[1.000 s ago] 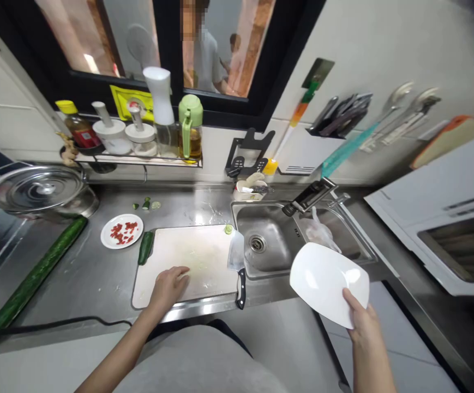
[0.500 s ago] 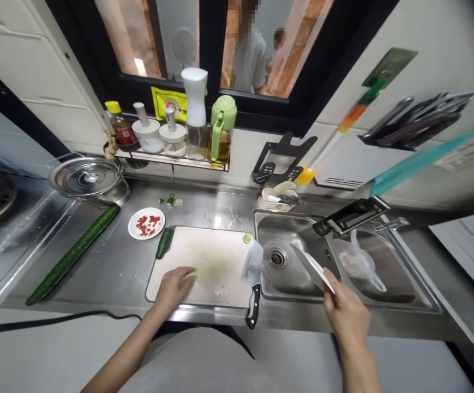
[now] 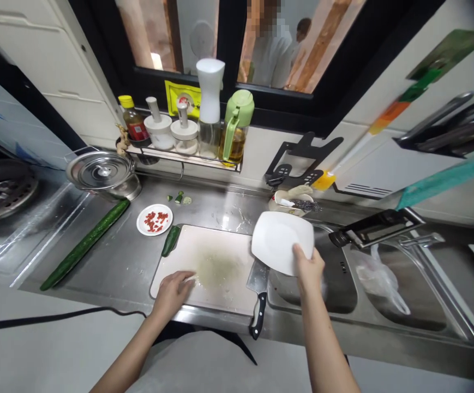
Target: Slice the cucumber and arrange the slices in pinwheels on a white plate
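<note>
My right hand grips the near edge of a white square plate, thumb on its upper face. The plate is tilted above the left sink basin and the right end of the cutting board, and nothing lies on it. It covers that corner of the board and part of the cleaver's blade. My left hand rests at the left front of the white cutting board, fingers stretched out and holding nothing. A cleaver lies along the board's right edge. At the board's upper left is a piece of cucumber.
A long cucumber lies left on the steel counter, near a lidded pot. A small plate holds red chopped pieces. Cucumber scraps lie behind. The double sink has a faucet and a plastic bag. Bottles stand on a shelf.
My right hand has swung the plate left from over the sink toward the board and turned its face into view. My left hand stays on the board. The camera view has shifted slightly.
</note>
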Demonstrator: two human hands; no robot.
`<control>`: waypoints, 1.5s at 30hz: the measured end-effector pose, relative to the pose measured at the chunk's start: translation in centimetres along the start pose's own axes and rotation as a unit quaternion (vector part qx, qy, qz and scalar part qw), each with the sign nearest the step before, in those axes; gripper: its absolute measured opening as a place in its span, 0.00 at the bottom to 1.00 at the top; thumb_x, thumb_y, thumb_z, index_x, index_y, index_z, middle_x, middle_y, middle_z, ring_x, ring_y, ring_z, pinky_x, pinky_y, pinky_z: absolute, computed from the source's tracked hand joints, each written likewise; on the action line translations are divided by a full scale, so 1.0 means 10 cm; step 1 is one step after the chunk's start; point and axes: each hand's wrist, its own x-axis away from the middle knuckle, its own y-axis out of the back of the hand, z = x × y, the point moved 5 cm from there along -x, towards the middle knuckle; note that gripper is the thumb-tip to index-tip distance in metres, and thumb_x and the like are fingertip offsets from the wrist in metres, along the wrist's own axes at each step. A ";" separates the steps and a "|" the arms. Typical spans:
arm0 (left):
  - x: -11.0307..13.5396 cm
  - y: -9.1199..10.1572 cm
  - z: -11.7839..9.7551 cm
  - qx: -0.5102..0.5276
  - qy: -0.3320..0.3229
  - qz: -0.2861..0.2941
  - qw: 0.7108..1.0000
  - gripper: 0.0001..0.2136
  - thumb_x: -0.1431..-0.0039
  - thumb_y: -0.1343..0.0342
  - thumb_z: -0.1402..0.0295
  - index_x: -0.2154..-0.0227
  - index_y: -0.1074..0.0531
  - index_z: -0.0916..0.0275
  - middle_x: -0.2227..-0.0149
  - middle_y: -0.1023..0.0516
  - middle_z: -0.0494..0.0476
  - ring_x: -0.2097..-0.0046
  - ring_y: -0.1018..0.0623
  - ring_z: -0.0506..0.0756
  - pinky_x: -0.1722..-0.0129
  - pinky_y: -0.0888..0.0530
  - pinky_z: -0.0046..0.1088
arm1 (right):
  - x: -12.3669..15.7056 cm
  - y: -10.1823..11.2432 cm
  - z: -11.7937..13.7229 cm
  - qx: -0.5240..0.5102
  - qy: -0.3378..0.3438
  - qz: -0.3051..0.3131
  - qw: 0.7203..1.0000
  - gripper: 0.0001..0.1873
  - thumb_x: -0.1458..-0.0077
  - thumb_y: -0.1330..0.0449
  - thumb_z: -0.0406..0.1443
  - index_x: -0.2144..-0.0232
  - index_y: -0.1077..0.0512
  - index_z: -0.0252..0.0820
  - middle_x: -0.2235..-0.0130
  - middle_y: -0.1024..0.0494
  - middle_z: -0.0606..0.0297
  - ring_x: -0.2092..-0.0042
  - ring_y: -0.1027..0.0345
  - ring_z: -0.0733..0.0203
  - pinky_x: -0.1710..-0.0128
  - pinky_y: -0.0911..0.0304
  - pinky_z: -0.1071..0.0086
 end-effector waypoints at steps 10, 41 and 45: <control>0.15 -0.03 0.00 0.018 -0.011 -0.026 0.999 0.14 0.39 0.51 0.59 0.57 0.24 0.55 0.57 0.20 0.55 0.54 0.22 0.55 0.51 0.26 0.34 | -0.20 -1.75 -0.28 -0.178 -0.198 0.138 0.954 0.16 0.58 0.35 0.30 0.62 0.27 0.35 0.72 0.20 0.64 0.71 0.27 0.62 0.72 0.30 0.72; 0.27 0.07 0.15 0.041 0.022 -0.040 0.998 0.16 0.38 0.53 0.56 0.57 0.24 0.56 0.55 0.21 0.58 0.52 0.23 0.56 0.50 0.25 0.35 | -0.15 -2.43 -0.42 -0.031 -0.158 0.212 0.964 0.20 0.51 0.37 0.32 0.54 0.29 0.30 0.65 0.19 0.56 0.67 0.26 0.62 0.68 0.31 0.74; 0.27 0.08 0.17 0.042 0.021 -0.043 0.998 0.16 0.39 0.52 0.56 0.58 0.24 0.56 0.55 0.21 0.57 0.53 0.22 0.56 0.51 0.25 0.35 | -0.20 -2.36 -0.38 0.073 -0.118 0.217 0.966 0.23 0.52 0.35 0.37 0.53 0.29 0.32 0.58 0.21 0.53 0.58 0.26 0.59 0.62 0.32 0.73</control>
